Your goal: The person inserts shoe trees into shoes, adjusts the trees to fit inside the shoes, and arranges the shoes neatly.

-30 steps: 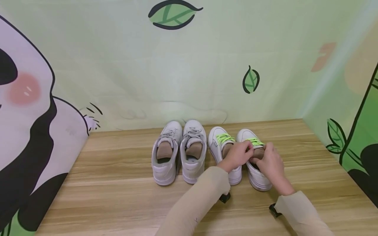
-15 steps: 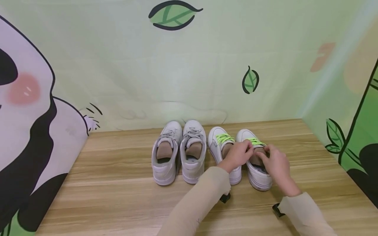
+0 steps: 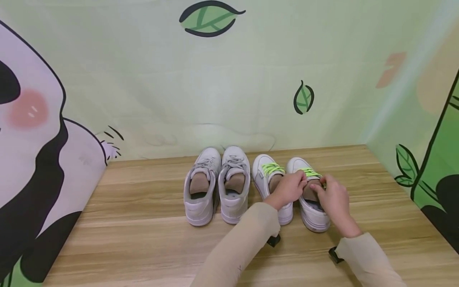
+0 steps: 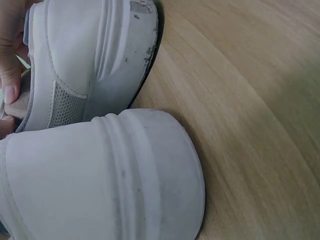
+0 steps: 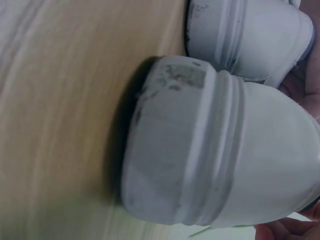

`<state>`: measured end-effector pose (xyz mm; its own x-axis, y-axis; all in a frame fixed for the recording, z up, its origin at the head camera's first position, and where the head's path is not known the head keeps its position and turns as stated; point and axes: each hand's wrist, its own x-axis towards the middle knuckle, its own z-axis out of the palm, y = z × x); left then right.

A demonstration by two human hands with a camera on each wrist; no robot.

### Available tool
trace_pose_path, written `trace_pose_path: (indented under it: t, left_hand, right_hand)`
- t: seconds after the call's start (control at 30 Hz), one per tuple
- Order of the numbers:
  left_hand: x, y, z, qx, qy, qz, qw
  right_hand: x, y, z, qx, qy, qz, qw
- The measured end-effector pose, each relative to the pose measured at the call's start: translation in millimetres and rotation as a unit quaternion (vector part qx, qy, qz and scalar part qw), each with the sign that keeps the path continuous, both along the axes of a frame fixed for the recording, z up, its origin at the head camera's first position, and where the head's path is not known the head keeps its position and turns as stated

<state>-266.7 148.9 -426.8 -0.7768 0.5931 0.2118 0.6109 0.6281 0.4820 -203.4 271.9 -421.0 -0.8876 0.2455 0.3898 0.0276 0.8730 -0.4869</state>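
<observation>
Two white sneakers with bright green laces stand side by side in the head view. Both my hands are at the opening of the rightmost sneaker (image 3: 315, 221). My left hand (image 3: 289, 187) grips its left collar edge. At the right edge my right hand (image 3: 334, 197) pinches the collar, thumb inside against a brown piece (image 3: 311, 192) that fills the front of the opening. The neighbouring green-laced sneaker (image 3: 261, 175) is partly covered by my left hand and forearm. The left wrist view shows both heels close up, with fingertips at the far collar. Exact finger contact is partly hidden.
Another pair, a white sneaker (image 3: 199, 207) and its mate (image 3: 234, 205) with grey laces, stands to the left with brown pieces inside. All stand on a wood-grain surface (image 3: 143, 239), toes towards a green printed backdrop (image 3: 229, 91).
My right hand has shifted slightly right, baring more of the brown piece and the rightmost sneaker's inside, then stays nearly still. My left hand and the shoes have barely moved.
</observation>
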Motion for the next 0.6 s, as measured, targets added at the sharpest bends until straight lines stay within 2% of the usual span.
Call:
trace_pose_path:
  t: [0.27, 0.37, 0.47, 0.6]
  left_hand:
    - [2.3, -1.9, 3.1, -0.006, 0.003, 0.003, 1.0]
    - [2.8, -1.7, 3.4, -0.007, 0.009, 0.004, 0.9999]
    - [3.1, -1.3, 3.5, -0.011, 0.01, 0.006, 0.9999]
    - [3.5, -0.8, 3.4, -0.018, -0.001, 0.009, 0.9998]
  right_hand:
    - [-1.6, -1.1, -5.4, -0.007, 0.028, -0.006, 1.0]
    - [-1.1, -0.2, -4.6, -0.021, 0.019, -0.002, 1.0]
    - [-1.7, 3.6, -5.2, -0.022, 0.012, 0.015, 1.0]
    - [-3.4, 12.6, -5.5, -0.008, -0.007, 0.057, 0.998]
